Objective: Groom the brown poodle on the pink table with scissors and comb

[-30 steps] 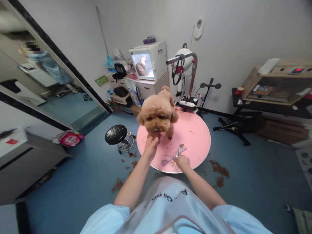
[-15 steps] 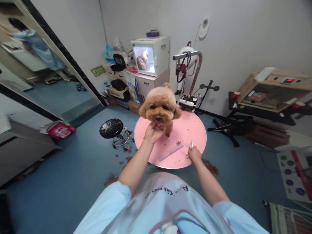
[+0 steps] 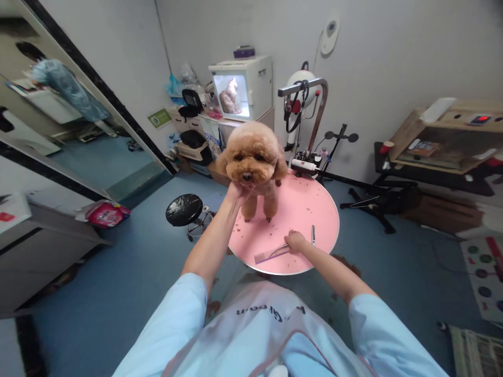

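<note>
Centrally, a fluffy tan dog [image 3: 252, 149] stands on a round pink table [image 3: 320, 209], facing us with its front legs upright. The left hand [image 3: 238, 191] is cupped under its chin, touching; its fingers are partly hidden by fur, so how firmly they hold cannot be told. The right hand [image 3: 296, 242] is down at the near part of the table, fingers curled; whether they grip the thin curved blade [image 3: 280, 250] sticking out to their left cannot be told. That blade crosses over a purple-edged comb [image 3: 260, 258]. Just right of this hand lie scissors [image 3: 313, 233], lower end hidden. Small tufts of hair [image 3: 309, 210] dot the tabletop. Behind the dog, a metal arm [image 3: 323, 97] bears a black loop [image 3: 290, 112], and a lit white cabinet [image 3: 261, 86] holds a seated animal [image 3: 231, 98]. A black stool [image 3: 184, 209] stands to the table's left; a wooden box [image 3: 430, 144] sits far right.
</note>
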A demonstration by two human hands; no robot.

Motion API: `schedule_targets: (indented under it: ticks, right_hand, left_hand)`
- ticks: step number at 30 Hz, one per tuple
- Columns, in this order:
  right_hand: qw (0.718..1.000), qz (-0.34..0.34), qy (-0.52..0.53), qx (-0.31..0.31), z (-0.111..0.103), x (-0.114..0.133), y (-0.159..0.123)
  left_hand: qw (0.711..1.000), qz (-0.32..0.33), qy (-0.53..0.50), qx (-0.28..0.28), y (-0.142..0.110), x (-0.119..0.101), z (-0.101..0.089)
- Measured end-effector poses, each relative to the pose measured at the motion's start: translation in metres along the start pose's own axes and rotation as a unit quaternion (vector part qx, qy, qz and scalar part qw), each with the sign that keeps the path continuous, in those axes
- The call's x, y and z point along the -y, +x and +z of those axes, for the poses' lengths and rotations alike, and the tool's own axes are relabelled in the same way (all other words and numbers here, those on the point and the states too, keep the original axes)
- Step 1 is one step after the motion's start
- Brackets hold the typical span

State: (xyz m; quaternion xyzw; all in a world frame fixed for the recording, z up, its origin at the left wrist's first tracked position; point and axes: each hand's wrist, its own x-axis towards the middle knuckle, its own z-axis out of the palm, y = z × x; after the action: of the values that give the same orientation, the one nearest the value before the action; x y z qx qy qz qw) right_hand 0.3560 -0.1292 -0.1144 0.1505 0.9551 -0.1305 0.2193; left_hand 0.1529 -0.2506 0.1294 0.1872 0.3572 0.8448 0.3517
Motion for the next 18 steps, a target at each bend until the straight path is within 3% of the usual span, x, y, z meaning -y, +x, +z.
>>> schedule_targets:
  ticks: [3, 8, 11, 13, 15, 18]
  right_hand:
    - [1.000, -0.021, -0.003, 0.008, -0.005, 0.005, 0.001]
    - [0.999, -0.024, 0.037, 0.009, 0.001, 0.009, -0.018]
    - [0.982, 0.002, 0.178, -0.064, 0.020, 0.018, -0.035]
    - [0.920, 0.047, 0.348, -0.177, 0.036, 0.038, -0.039]
    - [0.817, 0.091, 0.503, -0.268, 0.046, 0.069, -0.032]
    - [0.660, 0.119, 0.679, -0.299, 0.038, 0.118, -0.003]
  left_hand:
    - [0.999, 0.003, 0.005, 0.050, 0.003, -0.002, -0.008]
    - [0.999, -0.037, -0.002, -0.025, -0.005, 0.017, -0.033]
    - [0.999, -0.039, 0.011, -0.034, -0.007, 0.019, -0.039]
    - [0.999, -0.046, 0.015, -0.024, -0.003, 0.016, -0.039]
    - [0.998, -0.056, 0.019, -0.011, 0.003, 0.013, -0.036]
    - [0.996, -0.079, 0.036, 0.023, 0.012, 0.013, -0.033]
